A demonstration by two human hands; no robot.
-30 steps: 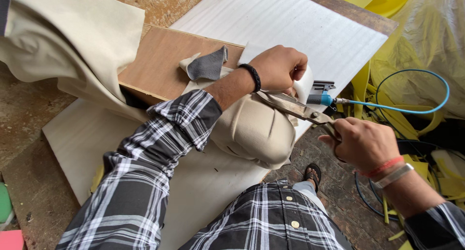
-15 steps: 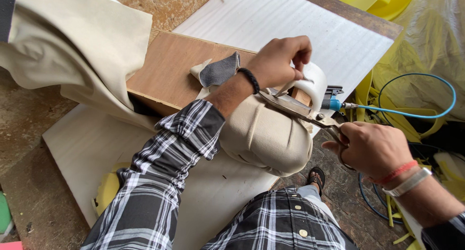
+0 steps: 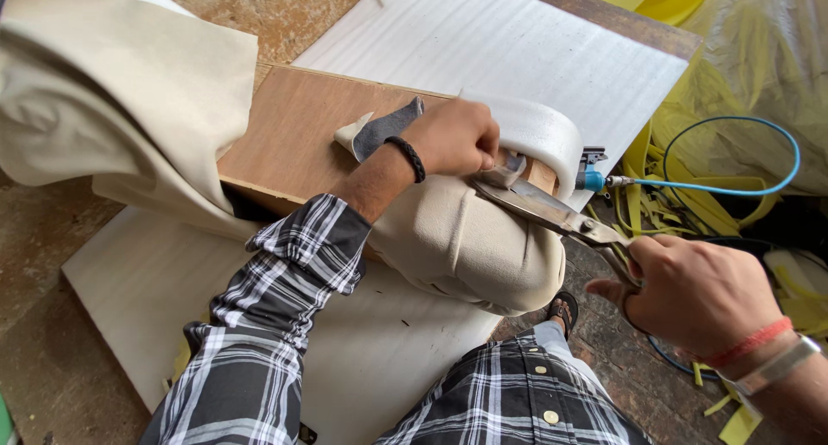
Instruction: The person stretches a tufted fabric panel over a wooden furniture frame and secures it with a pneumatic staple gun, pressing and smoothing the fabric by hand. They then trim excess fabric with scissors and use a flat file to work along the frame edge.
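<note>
Scissors [image 3: 552, 210] in right hand [image 3: 690, 294] (blades up-left), long axis diagonal.

one head-worn view, looking steeply down.
close over the plywood board [image 3: 302, 143]; the person's lap sits at 6 o'clock.

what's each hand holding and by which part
The right hand holds the scissors by their handles. The left hand grips the beige covering at its edge.

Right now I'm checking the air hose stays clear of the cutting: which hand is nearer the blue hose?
Right. The right hand grips the scissors just below the blue hose; the left hand pinches fabric farther away, beyond the white foam.
</note>
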